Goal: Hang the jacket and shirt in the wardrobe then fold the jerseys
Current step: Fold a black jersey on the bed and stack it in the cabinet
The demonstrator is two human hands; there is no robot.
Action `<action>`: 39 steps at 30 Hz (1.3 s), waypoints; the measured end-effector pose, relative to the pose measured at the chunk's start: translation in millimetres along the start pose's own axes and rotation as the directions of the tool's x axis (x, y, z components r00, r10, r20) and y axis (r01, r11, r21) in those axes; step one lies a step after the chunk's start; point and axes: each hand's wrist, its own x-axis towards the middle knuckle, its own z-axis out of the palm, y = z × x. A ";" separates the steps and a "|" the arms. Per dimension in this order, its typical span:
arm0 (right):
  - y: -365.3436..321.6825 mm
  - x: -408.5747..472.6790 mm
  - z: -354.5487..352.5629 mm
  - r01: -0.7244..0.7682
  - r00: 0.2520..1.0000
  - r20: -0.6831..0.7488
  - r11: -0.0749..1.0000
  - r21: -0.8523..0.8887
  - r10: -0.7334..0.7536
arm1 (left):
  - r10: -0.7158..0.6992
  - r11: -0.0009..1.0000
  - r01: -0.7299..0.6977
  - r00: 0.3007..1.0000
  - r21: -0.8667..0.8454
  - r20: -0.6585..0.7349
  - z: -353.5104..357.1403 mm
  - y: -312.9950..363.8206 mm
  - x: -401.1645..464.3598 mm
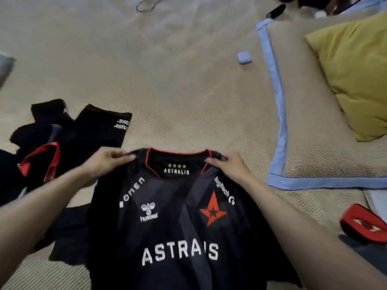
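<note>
A black jersey (171, 227) with a red collar trim, a red star logo and white lettering lies front side up on the beige mat (167, 91), collar pointing away from me. My left hand (106, 164) pinches its left shoulder beside the collar. My right hand (228, 166) pinches the right shoulder. A second black jersey (69, 135) with a red collar lies crumpled on the mat to the left.
A yellow pillow (351, 76) rests on a beige cushion with a light blue border (278, 114) at the right. A small pale blue case (244, 57) sits on the mat. A red and black item (362, 225) lies at the lower right. A dark cable (146, 5) lies at the top.
</note>
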 end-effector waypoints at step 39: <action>33.8 24.3 -123.4 -0.476 0.852 0.344 0.856 0.200 0.393 | 0.266 0.708 0.021 0.918 0.706 -0.293 20.3 54.9 151.7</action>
